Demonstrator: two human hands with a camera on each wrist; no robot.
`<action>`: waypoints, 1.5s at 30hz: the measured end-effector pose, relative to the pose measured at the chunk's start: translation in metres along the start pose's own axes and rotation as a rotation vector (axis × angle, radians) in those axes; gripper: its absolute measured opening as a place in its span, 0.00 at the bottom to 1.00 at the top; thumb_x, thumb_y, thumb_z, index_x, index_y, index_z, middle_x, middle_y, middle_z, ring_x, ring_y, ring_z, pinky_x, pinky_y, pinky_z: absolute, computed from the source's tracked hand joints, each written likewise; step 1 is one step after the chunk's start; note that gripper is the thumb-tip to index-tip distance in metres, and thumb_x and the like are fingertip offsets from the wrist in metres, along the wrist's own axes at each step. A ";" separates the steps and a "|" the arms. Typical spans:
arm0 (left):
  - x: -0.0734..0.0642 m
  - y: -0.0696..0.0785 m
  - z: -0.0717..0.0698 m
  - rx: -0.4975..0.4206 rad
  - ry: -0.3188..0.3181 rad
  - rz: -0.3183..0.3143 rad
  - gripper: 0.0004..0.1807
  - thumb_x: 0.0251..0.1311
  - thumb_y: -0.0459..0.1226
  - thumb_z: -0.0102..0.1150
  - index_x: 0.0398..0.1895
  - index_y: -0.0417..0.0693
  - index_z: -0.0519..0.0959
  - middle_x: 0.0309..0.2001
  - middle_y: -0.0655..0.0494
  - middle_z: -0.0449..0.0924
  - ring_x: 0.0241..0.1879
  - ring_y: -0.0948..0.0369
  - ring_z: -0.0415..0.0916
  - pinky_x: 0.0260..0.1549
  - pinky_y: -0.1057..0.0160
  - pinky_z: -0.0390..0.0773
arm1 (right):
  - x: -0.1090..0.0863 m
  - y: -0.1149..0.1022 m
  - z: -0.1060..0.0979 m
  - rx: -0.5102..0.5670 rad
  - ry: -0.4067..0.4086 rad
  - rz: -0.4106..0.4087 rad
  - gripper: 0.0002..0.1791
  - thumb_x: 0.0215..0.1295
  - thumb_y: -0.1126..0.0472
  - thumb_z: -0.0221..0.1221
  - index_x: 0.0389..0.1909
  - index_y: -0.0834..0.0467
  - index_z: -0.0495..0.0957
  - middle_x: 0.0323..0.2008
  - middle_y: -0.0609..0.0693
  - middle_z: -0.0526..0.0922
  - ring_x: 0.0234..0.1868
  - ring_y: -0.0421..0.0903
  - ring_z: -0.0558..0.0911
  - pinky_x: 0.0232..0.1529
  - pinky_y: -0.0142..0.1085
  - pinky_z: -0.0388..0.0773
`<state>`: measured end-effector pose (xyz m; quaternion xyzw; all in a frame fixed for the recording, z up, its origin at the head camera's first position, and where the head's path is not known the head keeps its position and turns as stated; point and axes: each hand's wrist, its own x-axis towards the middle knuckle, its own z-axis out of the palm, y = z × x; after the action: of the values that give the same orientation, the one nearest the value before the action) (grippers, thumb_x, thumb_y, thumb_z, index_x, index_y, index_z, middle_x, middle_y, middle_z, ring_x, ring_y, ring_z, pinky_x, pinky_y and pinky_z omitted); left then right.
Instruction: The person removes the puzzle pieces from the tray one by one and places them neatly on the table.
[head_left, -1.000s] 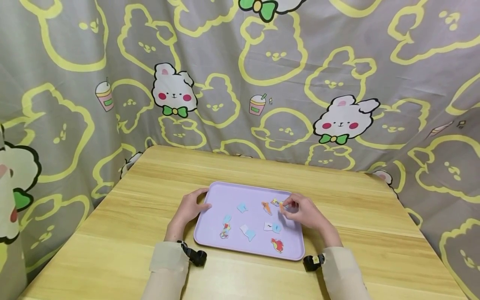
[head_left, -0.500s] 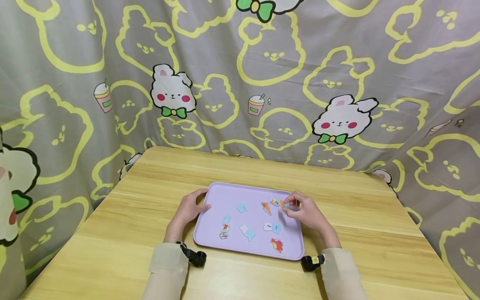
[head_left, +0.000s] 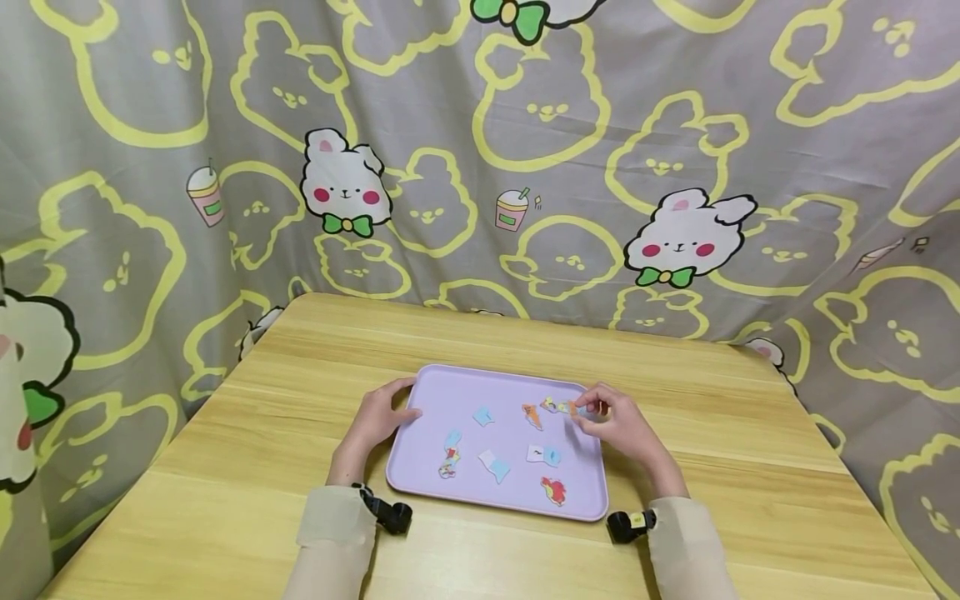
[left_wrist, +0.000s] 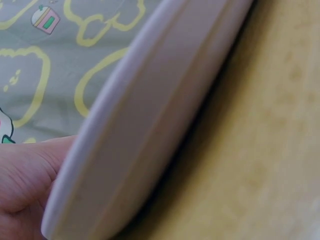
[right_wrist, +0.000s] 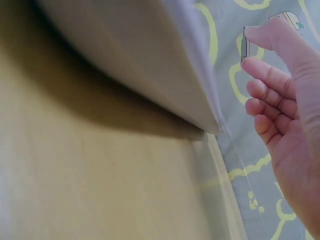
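Note:
On the wooden table lies a lilac tray (head_left: 450, 383) with several small cut-out puzzle pieces spread over it. My left hand (head_left: 377, 418) grips the tray's left rim, the thumb reaching over the edge. At the tray's far right, my right hand (head_left: 617, 423) pinches an orange and blue puzzle piece (head_left: 573, 408) between thumb and index finger. The right wrist view shows this thin piece (right_wrist: 245, 45) edge-on. Just left of it sits a yellow-patterned piece (head_left: 551, 405); whether the two touch is too small to tell. An orange piece (head_left: 532, 416) lies nearby.
Other pieces on the tray include a red one (head_left: 554, 490), a white and blue one (head_left: 495, 465), a light blue one (head_left: 483, 416) and a joined strip (head_left: 450, 455) at left. A patterned curtain (head_left: 450, 200) hangs behind the wooden table (head_left: 225, 467).
My right hand has shifted slightly right with the pinched piece, and more of the yellow-patterned area beside it shows. My left hand stays at the tray's rim.

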<state>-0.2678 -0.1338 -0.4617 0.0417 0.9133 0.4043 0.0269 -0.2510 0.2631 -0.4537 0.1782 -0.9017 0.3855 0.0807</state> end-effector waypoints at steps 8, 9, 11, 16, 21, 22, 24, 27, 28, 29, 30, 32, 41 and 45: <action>0.001 -0.002 0.000 -0.005 0.003 -0.002 0.33 0.61 0.36 0.64 0.69 0.45 0.68 0.70 0.39 0.66 0.72 0.40 0.59 0.72 0.41 0.62 | -0.002 0.008 -0.007 -0.024 0.021 -0.010 0.08 0.54 0.63 0.69 0.35 0.54 0.82 0.29 0.47 0.76 0.32 0.38 0.71 0.32 0.27 0.72; 0.001 -0.002 0.000 -0.006 0.003 0.000 0.32 0.61 0.36 0.64 0.69 0.45 0.68 0.70 0.39 0.66 0.72 0.40 0.59 0.72 0.41 0.62 | -0.003 0.008 -0.008 -0.025 0.021 -0.010 0.08 0.54 0.64 0.69 0.35 0.54 0.82 0.29 0.47 0.76 0.32 0.38 0.71 0.32 0.27 0.72; 0.001 -0.002 0.000 -0.006 0.002 0.002 0.32 0.61 0.36 0.64 0.70 0.45 0.68 0.70 0.39 0.66 0.72 0.40 0.59 0.72 0.41 0.62 | -0.004 0.010 -0.009 -0.029 0.023 -0.007 0.08 0.54 0.64 0.69 0.34 0.54 0.82 0.28 0.47 0.75 0.32 0.37 0.71 0.32 0.26 0.72; 0.002 -0.004 0.000 -0.005 0.005 0.008 0.32 0.60 0.36 0.65 0.69 0.45 0.68 0.69 0.39 0.67 0.72 0.40 0.60 0.72 0.41 0.62 | -0.007 0.015 -0.014 -0.022 0.022 0.001 0.08 0.54 0.64 0.69 0.35 0.55 0.82 0.29 0.46 0.75 0.32 0.37 0.70 0.32 0.26 0.71; 0.001 -0.004 -0.001 0.003 0.008 0.015 0.32 0.60 0.36 0.65 0.69 0.44 0.69 0.69 0.38 0.68 0.71 0.39 0.60 0.71 0.40 0.62 | -0.010 0.020 -0.017 -0.011 0.028 0.010 0.08 0.54 0.64 0.69 0.35 0.55 0.82 0.29 0.47 0.75 0.32 0.36 0.70 0.33 0.26 0.71; 0.001 -0.004 -0.001 0.003 0.008 0.017 0.32 0.60 0.36 0.65 0.69 0.44 0.69 0.69 0.38 0.68 0.71 0.39 0.61 0.71 0.40 0.62 | -0.011 0.021 -0.018 -0.012 0.029 0.013 0.08 0.54 0.65 0.69 0.34 0.55 0.81 0.29 0.47 0.75 0.32 0.36 0.71 0.33 0.26 0.71; 0.000 -0.004 -0.001 0.003 0.006 0.018 0.32 0.60 0.36 0.65 0.69 0.44 0.69 0.69 0.38 0.68 0.71 0.39 0.61 0.71 0.40 0.62 | -0.012 0.022 -0.019 -0.019 0.032 0.016 0.08 0.54 0.65 0.68 0.34 0.56 0.81 0.29 0.47 0.75 0.32 0.36 0.71 0.33 0.26 0.72; 0.000 -0.003 -0.001 0.003 0.004 0.017 0.32 0.60 0.36 0.64 0.69 0.44 0.69 0.69 0.38 0.68 0.71 0.39 0.60 0.71 0.40 0.62 | -0.013 0.024 -0.021 -0.032 0.035 0.028 0.08 0.54 0.65 0.68 0.34 0.55 0.81 0.29 0.46 0.75 0.32 0.37 0.71 0.33 0.27 0.72; -0.001 -0.003 -0.001 0.005 0.002 0.017 0.32 0.61 0.36 0.64 0.69 0.44 0.69 0.69 0.38 0.68 0.71 0.39 0.60 0.71 0.40 0.62 | -0.014 0.024 -0.022 -0.034 0.033 0.033 0.08 0.55 0.65 0.68 0.34 0.55 0.81 0.30 0.45 0.75 0.33 0.37 0.71 0.34 0.27 0.72; -0.001 -0.003 -0.001 0.007 0.002 0.017 0.32 0.61 0.36 0.64 0.69 0.44 0.69 0.69 0.38 0.67 0.71 0.39 0.60 0.71 0.40 0.62 | -0.015 0.025 -0.023 -0.033 0.033 0.036 0.08 0.55 0.65 0.68 0.34 0.55 0.80 0.30 0.45 0.75 0.33 0.37 0.71 0.34 0.27 0.72; -0.001 -0.003 -0.001 0.009 0.002 0.016 0.32 0.61 0.36 0.64 0.69 0.44 0.69 0.69 0.38 0.67 0.71 0.39 0.60 0.71 0.40 0.62 | -0.016 0.025 -0.024 -0.030 0.034 0.041 0.08 0.55 0.64 0.68 0.34 0.54 0.81 0.30 0.45 0.75 0.33 0.37 0.71 0.34 0.27 0.72; -0.002 -0.003 -0.001 0.010 0.000 0.014 0.32 0.61 0.36 0.64 0.69 0.44 0.69 0.69 0.38 0.67 0.71 0.39 0.60 0.71 0.40 0.62 | -0.017 0.027 -0.026 -0.030 0.031 0.045 0.08 0.55 0.64 0.68 0.35 0.54 0.81 0.30 0.45 0.75 0.33 0.37 0.71 0.34 0.27 0.72; -0.001 -0.002 0.000 -0.001 -0.006 0.005 0.32 0.61 0.36 0.64 0.69 0.44 0.68 0.70 0.38 0.67 0.72 0.40 0.59 0.72 0.41 0.61 | -0.026 0.041 -0.037 -0.059 0.041 0.057 0.07 0.56 0.62 0.69 0.35 0.53 0.81 0.30 0.46 0.75 0.33 0.35 0.71 0.34 0.26 0.71; 0.000 -0.002 0.001 0.001 -0.001 0.006 0.32 0.61 0.36 0.64 0.69 0.45 0.68 0.69 0.38 0.67 0.72 0.39 0.59 0.72 0.40 0.61 | -0.028 0.042 -0.041 -0.058 0.036 0.068 0.08 0.56 0.62 0.69 0.36 0.55 0.82 0.31 0.46 0.76 0.34 0.35 0.71 0.35 0.25 0.73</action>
<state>-0.2677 -0.1348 -0.4637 0.0448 0.9133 0.4040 0.0263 -0.2407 0.3273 -0.4618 0.1381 -0.9166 0.3647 0.0887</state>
